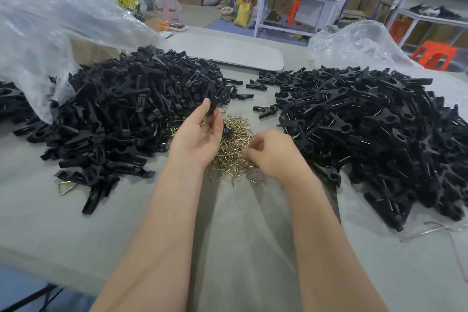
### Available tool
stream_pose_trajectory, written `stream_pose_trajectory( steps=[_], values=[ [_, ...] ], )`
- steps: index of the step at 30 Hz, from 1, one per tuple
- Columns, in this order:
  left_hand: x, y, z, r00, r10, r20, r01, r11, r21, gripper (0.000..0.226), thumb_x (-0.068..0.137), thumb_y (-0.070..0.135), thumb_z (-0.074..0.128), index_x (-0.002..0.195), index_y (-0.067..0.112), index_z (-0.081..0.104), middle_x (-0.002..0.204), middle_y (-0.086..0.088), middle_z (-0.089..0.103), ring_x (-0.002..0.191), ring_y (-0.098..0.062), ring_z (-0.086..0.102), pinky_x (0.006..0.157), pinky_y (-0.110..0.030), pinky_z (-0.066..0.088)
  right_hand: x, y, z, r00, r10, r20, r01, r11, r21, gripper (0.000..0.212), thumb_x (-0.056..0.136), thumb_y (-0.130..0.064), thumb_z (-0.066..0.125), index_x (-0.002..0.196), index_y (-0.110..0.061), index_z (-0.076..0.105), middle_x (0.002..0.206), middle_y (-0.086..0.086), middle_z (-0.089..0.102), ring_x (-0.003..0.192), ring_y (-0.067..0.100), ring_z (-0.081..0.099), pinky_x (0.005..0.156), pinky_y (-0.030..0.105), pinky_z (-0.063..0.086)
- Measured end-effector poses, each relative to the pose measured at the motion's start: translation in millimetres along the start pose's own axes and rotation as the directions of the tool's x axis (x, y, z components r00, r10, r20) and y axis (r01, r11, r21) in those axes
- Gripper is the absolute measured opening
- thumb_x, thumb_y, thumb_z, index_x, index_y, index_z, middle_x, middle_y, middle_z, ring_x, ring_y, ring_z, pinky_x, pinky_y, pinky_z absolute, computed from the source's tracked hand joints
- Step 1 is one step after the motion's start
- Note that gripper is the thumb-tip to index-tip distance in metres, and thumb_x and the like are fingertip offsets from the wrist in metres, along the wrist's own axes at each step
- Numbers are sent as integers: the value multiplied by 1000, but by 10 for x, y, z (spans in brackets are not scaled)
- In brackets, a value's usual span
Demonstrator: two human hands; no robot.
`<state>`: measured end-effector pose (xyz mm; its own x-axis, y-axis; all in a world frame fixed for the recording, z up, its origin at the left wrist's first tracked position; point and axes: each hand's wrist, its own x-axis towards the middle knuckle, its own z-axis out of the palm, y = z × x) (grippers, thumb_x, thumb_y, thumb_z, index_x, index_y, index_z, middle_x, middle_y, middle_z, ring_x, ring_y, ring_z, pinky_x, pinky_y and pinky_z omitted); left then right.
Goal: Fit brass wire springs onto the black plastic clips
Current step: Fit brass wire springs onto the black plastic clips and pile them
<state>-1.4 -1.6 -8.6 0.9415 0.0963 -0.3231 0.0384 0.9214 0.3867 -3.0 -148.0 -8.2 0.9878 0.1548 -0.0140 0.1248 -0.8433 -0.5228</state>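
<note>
My left grip (196, 132) is raised palm up over the far edge of the springs (234, 149), its thumb and curled fingers grasping a black clip (214, 109). My right grip (274, 153) sits knuckles up on the near right side of the springs, with its fingertips curled down among the wires. I cannot tell whether one is pinched.

The springs lie in a loose brass heap on the grey surface (240, 223), between two black piles. The left pile (121, 114) is plain clip parts spilling from a clear bag (45, 33), and it touches the springs. The right pile (379, 129) shows thin wire on many clips and runs just beside my right grip.

One stray spring (66, 187) lies at the near edge of the left pile. A few single clips (264, 108) sit apart between the piles, farther back.
</note>
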Motion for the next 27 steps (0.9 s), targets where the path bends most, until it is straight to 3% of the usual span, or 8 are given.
stream_pose_trajectory(
  steps=[5,7,9,12,14,18,22,27],
  values=[
    [1,-5,0,1000,-12,26,13,1000,-19,11,85,4,65,94,-2,66,91,-13,62,83,-16,64,65,-21,58,50,142,-72,999,38,3,-38,990,139,24,88,-44,61,100,-24,67,77,-13,58,77,3,55,71,24,41],
    [-11,-3,1,999,-20,25,21,999,-26,9,84,4,66,91,-2,66,87,-14,63,83,-17,64,62,-21,57,101,206,-77,995,90,-31,-81,970,230,34,93,-38,54,119,-17,61,99,-1,68,91,12,62,87,33,48],
    [-15,3,2,1000,-20,17,21,999,-32,8,84,3,66,91,-2,66,86,-14,63,83,-17,64,60,-20,57,165,264,-84,971,217,-102,-166,916,366,39,96,-17,44,132,-6,51,123,13,62,113,28,59,101,43,45],
    [-20,4,4,1000,-20,4,20,999,-33,8,84,3,66,91,-1,66,87,-14,63,84,-17,64,60,-20,57,225,346,-80,916,364,-170,-240,835,496,40,93,-5,37,131,-6,50,129,15,58,118,28,55,104,38,42],
    [-23,4,0,1000,-14,-6,14,1000,-25,7,84,2,66,90,-1,66,87,-14,63,85,-18,65,61,-20,57,218,374,-79,877,401,-264,-238,841,485,38,96,-7,36,131,-9,51,128,12,58,118,26,53,97,27,40],
    [-19,8,4,1000,-7,-19,7,1000,-15,5,84,2,66,88,-1,65,89,-15,62,86,-18,65,63,-21,58,191,384,-91,829,416,-373,-219,856,468,35,98,-9,36,130,-10,50,128,11,56,120,25,49,93,27,36],
    [-38,-3,5,1000,-18,-8,18,1000,22,3,84,1,66,85,-2,66,93,-15,63,90,-20,67,69,-22,59,141,359,-79,898,274,-345,-194,949,249,26,92,-11,46,113,-8,61,115,10,62,107,24,55,81,24,38],
    [-28,-17,16,1000,-25,15,24,999,30,6,86,1,64,80,-1,64,90,-16,65,100,-24,67,70,-22,58,72,319,-195,947,255,-193,-249,967,58,29,89,-10,52,115,-15,64,117,9,63,106,26,58,89,33,47]
  ],
)
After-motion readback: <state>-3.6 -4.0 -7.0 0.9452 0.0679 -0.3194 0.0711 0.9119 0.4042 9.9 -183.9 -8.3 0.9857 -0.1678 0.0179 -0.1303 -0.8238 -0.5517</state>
